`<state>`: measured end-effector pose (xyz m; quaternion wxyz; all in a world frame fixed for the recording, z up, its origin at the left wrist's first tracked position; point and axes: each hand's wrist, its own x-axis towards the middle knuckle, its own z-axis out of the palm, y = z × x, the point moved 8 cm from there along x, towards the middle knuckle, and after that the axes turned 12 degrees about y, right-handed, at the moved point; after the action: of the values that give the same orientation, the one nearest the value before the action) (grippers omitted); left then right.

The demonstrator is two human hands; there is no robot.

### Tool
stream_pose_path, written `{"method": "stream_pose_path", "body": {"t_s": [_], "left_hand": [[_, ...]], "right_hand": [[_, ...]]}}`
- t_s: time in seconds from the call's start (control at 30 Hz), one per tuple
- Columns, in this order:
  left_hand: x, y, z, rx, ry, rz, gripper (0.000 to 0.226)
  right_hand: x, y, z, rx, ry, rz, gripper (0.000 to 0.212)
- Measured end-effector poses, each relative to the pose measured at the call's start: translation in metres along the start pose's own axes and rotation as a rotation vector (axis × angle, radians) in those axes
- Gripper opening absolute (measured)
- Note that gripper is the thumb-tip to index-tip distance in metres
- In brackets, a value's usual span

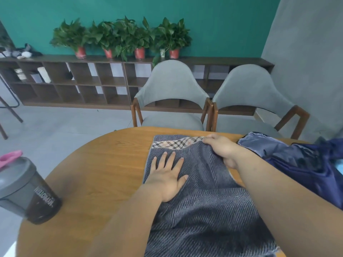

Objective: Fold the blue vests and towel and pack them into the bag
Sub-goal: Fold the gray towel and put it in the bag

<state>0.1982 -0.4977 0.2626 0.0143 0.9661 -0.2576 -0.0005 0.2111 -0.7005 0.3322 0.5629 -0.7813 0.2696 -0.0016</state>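
A grey-blue striped towel (207, 204) with a plaid band at its far end lies lengthwise on the round wooden table (104, 164). My left hand (166, 178) presses flat on the towel's left part, fingers spread. My right hand (222, 150) grips the towel's right edge near the far end, fingers curled over a raised fold of cloth. A heap of blue fabric, the vests (300, 162), lies bunched at the table's right side, just beyond my right forearm. No bag is clearly visible.
A dark shaker bottle (29, 191) with a grey lid and pink tab stands near the table's left edge. Two grey chairs (170, 93) sit behind the table. A low shelf unit with potted plants lines the green wall.
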Motion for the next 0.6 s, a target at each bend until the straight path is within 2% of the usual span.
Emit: {"method": "stream_pose_path", "body": {"t_s": [0.1,0.13,0.2,0.23,0.3,0.33,0.37,0.4,0.47,0.53,0.6], "left_hand": [[0.0,0.0,0.001,0.007,0.004,-0.001,0.072],[0.0,0.0,0.001,0.008,0.007,-0.002,0.072],[0.0,-0.001,0.001,0.01,0.013,-0.002,0.072],[0.0,-0.001,0.002,0.013,0.016,-0.003,0.072],[0.0,-0.001,0.002,0.016,0.018,-0.002,0.073],[0.0,-0.001,0.002,0.017,0.019,-0.001,0.073],[0.0,-0.001,0.002,0.02,0.02,-0.002,0.073],[0.0,-0.001,0.002,0.025,0.022,-0.003,0.073],[0.001,-0.001,0.002,0.035,0.036,-0.004,0.074],[0.0,-0.001,0.003,0.042,0.055,-0.01,0.075],[0.0,-0.002,0.003,0.043,0.079,-0.023,0.077]], "right_hand": [[0.007,-0.012,-0.006,0.184,0.0,0.043,0.052],[0.013,-0.017,-0.012,0.227,0.042,0.024,0.056],[0.021,-0.036,-0.033,0.228,0.21,-0.146,0.039],[0.023,-0.049,-0.047,0.107,0.347,-0.311,0.028],[0.008,-0.078,-0.066,-0.364,0.652,-0.711,0.014],[-0.005,-0.086,-0.063,-0.586,0.757,-0.874,0.014],[-0.013,-0.087,-0.055,-0.745,0.792,-0.983,0.017],[-0.016,-0.08,-0.042,-0.874,0.761,-1.008,0.022],[-0.015,-0.045,-0.009,-1.022,0.534,-0.873,0.037],[-0.013,0.006,0.024,-1.091,0.286,-0.673,0.053],[-0.012,0.039,0.044,-1.063,0.176,-0.585,0.061]]}}
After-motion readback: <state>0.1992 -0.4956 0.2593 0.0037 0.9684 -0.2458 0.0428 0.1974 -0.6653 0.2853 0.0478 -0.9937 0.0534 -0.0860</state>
